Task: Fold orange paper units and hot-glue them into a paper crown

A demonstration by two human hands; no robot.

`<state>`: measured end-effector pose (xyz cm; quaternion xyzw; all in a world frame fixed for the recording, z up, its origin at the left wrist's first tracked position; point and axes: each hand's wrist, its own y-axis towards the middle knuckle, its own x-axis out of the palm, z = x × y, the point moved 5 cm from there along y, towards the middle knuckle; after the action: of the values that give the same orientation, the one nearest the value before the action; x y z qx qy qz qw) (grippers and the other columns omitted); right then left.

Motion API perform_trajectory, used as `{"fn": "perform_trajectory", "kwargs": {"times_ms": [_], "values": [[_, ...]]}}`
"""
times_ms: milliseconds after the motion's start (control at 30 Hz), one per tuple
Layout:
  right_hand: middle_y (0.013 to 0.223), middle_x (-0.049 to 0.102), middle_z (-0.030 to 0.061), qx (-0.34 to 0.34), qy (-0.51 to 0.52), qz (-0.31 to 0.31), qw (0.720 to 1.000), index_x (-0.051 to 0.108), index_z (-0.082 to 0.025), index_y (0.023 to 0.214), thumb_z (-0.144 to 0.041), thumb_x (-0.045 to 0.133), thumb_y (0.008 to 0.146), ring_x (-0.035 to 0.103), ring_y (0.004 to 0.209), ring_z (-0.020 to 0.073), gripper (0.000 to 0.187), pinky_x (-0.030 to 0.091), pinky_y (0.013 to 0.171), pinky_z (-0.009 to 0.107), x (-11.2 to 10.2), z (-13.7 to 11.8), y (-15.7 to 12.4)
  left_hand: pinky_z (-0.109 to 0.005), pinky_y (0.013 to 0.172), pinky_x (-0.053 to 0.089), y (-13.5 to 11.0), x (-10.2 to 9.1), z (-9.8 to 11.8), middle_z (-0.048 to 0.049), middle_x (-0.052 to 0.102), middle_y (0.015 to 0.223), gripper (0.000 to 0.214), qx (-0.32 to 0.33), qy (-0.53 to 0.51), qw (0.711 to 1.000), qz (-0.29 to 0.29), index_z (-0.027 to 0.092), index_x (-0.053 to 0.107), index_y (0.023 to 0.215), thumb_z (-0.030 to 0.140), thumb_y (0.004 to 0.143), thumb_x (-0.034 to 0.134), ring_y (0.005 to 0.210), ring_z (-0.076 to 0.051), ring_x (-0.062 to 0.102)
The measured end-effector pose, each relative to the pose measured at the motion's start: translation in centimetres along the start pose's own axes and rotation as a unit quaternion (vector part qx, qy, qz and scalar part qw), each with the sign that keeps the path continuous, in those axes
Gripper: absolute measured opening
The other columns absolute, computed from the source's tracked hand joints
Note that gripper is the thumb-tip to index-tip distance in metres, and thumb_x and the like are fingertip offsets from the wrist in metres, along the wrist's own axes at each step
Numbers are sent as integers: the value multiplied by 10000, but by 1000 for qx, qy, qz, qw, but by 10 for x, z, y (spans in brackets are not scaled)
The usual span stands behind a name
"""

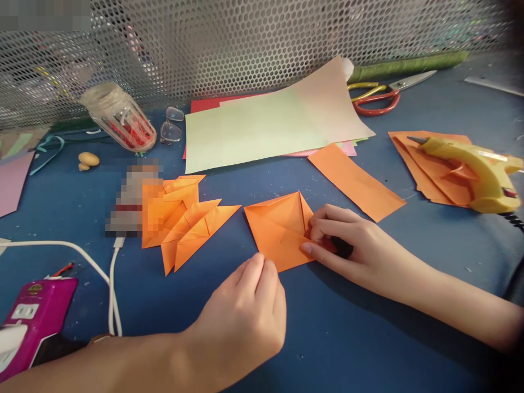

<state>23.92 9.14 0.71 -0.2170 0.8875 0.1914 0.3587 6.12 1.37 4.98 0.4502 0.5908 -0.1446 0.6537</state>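
Observation:
A sheet of orange paper (278,234), partly folded, lies on the blue table in front of me, with creases along its top and right side. My left hand (249,311) is closed at its lower left corner, fingertips pinched on the edge. At the right edge my right hand (344,237) grips the paper between thumb and curled fingers. Just left of it rest several folded orange paper pieces (192,224) with pointed ends, partly overlapping. A flat orange paper strip (356,183) lies beyond my right hand.
A yellow glue gun (478,166) rests on orange paper (409,158) at right. Behind are pale green sheets (254,125), scissors (376,101), glasses (171,128) and a jar (123,120) against a perforated metal screen (245,43). A purple power strip (49,305) and white cable (112,289) lie left.

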Motion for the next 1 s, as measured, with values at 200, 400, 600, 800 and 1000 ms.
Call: {"fn": "perform_trajectory", "kwargs": {"times_ms": [200, 400, 600, 800, 1000], "values": [[850, 554, 21, 7, -2, 14, 1000, 555, -226, 756, -422, 585, 1040, 510, 637, 128, 345, 463, 584, 320, 1, 2, -1, -361, 947, 674, -4, 2, 13, -224, 817, 1106, 233, 16, 51, 998, -19, -52, 770, 1050, -31, 986, 547, 1048, -318, 809], [832, 538, 18, 10, -6, 23, 1000, 504, -228, 718, -419, 598, 1031, 511, 656, 133, 379, 453, 580, 310, 1, 0, 0, -357, 821, 690, -2, 7, -4, -188, 813, 960, 215, -33, -78, 996, -4, 45, 770, 915, 57, 1030, 588, 924, -289, 811], [837, 544, 16, -6, -14, 23, 1000, 522, -235, 762, -401, 603, 1028, 508, 650, 132, 324, 453, 583, 305, 0, -1, -1, -321, 748, 636, 9, 21, -44, -19, 699, 905, 286, -161, -202, 964, -67, 192, 608, 753, 140, 852, 871, 856, -198, 713], [868, 615, 37, 5, -30, 18, 999, 592, -251, 907, -434, 576, 1027, 538, 678, 169, 219, 470, 622, 341, 0, 2, -2, -392, 878, 608, 7, 29, -53, -8, 660, 1014, 262, -219, -281, 925, -132, 215, 626, 826, 70, 853, 842, 992, -217, 689], [930, 635, 45, -17, -57, 16, 998, 678, -290, 1167, -408, 529, 1064, 587, 731, 179, 217, 496, 680, 358, 2, 2, -4, -464, 1004, 566, 4, 34, -56, -19, 642, 1098, 221, -250, -327, 896, -163, 243, 683, 817, 54, 915, 743, 1128, -240, 652]]}}
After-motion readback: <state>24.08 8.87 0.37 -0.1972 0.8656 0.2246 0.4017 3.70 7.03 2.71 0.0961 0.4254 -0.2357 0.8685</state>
